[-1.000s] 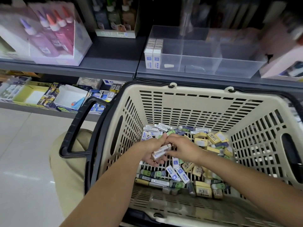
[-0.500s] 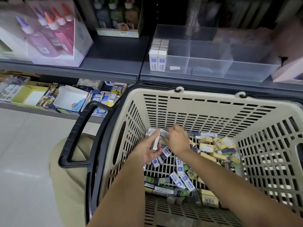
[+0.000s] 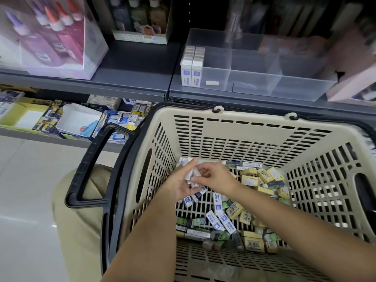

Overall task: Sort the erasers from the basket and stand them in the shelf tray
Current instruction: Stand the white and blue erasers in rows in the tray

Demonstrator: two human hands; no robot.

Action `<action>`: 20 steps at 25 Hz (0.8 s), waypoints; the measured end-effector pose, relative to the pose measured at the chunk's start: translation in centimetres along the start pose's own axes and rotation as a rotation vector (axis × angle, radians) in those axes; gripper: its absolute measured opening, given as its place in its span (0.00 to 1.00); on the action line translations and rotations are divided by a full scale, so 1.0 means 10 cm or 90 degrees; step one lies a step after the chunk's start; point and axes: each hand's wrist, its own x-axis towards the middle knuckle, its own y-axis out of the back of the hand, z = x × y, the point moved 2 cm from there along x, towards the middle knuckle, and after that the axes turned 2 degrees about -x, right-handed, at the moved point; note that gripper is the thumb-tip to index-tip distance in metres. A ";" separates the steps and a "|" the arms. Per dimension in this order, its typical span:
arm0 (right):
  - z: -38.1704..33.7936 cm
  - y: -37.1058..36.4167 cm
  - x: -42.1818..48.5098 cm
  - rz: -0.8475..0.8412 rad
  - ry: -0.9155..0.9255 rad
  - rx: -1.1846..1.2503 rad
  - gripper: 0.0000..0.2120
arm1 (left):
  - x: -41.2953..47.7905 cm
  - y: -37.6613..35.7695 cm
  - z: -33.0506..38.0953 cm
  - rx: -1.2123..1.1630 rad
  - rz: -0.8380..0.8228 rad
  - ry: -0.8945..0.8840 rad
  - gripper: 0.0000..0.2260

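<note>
White erasers [image 3: 191, 175] | gripped, both hands [image 3: 179, 187] [image 3: 218, 178] | long axis twd shelf [image 3: 132, 78]

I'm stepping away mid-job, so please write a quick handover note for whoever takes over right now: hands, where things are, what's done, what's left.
Left hand: holds a small bunch of white-and-blue erasers low inside the basket.
Right hand: pinches the same bunch from the other side.
Done: two rows of standing erasers fill the left end of the clear shelf tray.
Left: the held bunch has not yet gone to the tray. Yellow erasers, green erasers and more white-and-blue ones lie mixed on the basket floor, to be sorted and stood up.
</note>
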 end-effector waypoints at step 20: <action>0.28 -0.22 0.04 -0.058 -0.032 -0.509 0.24 | -0.10 0.00 0.08 -0.029 0.053 0.044 0.27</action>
